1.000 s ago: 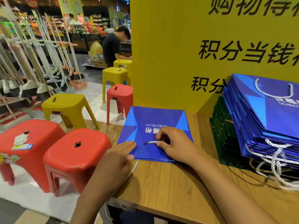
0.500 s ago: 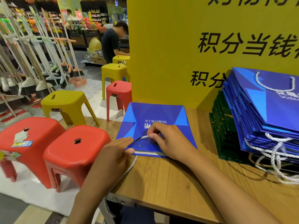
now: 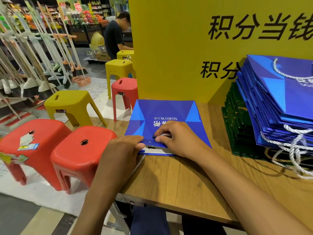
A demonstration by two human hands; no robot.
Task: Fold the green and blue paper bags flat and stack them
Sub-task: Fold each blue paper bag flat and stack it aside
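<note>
Blue bag (image 3: 169, 116): flat on table (image 3: 177, 180) (print upside down)
Left hand (image 3: 123, 148): fingers straight, pressing its near corner
Right hand (image 3: 177, 139): pinching rope handle (image 3: 165, 134)

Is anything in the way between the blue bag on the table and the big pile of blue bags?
No, nothing visible. Only bare table lies between the blue bag and the pile of blue bags on the right. The right hand pinches its rope handle; the left hand touches its edge.

Red stools (image 3: 76, 160), yellow stools (image 3: 67, 103), brooms (image 3: 81, 70), yellow signboard (image 3: 169, 48).
</note>
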